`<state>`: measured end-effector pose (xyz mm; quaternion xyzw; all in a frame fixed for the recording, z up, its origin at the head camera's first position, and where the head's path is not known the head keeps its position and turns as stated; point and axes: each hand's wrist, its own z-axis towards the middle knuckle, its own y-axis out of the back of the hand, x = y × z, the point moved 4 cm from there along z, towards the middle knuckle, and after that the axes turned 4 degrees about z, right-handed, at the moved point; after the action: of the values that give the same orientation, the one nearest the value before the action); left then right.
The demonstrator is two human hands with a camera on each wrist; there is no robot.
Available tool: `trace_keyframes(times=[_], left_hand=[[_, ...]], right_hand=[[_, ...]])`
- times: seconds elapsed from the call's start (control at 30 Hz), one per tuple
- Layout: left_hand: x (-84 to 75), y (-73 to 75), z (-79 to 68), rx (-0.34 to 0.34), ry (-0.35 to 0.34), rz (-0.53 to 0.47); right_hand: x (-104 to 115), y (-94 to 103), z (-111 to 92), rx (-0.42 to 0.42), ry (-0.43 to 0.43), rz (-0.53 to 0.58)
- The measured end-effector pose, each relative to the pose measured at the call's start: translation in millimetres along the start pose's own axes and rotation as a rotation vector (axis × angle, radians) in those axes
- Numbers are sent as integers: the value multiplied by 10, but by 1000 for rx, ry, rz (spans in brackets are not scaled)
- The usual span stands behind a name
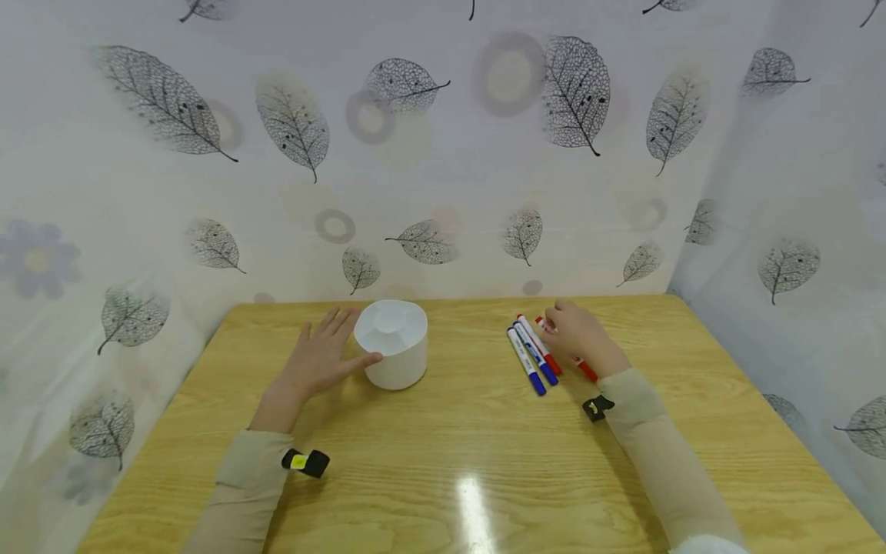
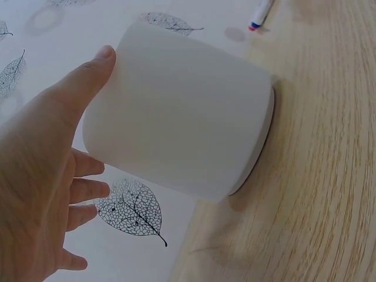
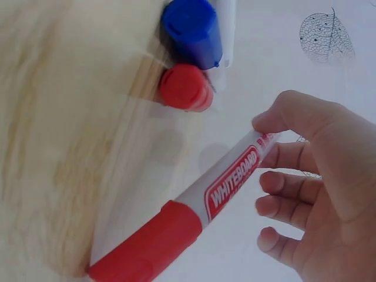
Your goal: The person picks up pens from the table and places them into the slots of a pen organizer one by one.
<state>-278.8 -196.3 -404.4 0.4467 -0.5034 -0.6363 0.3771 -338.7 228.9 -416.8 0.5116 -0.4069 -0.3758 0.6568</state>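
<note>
Reaching over the desk (image 1: pixel 388 454), the left hand (image 1: pixel 314 362) is holding its fingers straight and spread beside a white container (image 1: pixel 396 369), the thumb resting against its side. The container is standing upright. To its right, well apart, two blue-capped markers (image 1: pixel 526 362) and a red-capped marker (image 1: pixel 540 343) are lying close together. Farthest right, the right hand (image 1: pixel 581 338) is pinching a second red-capped marker (image 3: pixel 188 211) between thumb and index finger, its other fingers bending loosely, its cap pointing toward the person.
</note>
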Motion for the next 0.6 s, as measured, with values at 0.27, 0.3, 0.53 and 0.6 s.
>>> trace_keyframes(times=[0.27, 0.3, 0.53, 0.6], left_hand=[[-10, 9, -2, 9, 2, 4], [-9, 11, -3, 10, 3, 4], [-12, 12, -5, 13, 4, 5], [-13, 10, -7, 14, 5, -1]], right_hand=[[120, 150, -58, -136, 88, -14], [137, 168, -62, -159, 105, -17], [287, 289, -103, -321, 216, 10], [344, 330, -111, -362, 239, 13]])
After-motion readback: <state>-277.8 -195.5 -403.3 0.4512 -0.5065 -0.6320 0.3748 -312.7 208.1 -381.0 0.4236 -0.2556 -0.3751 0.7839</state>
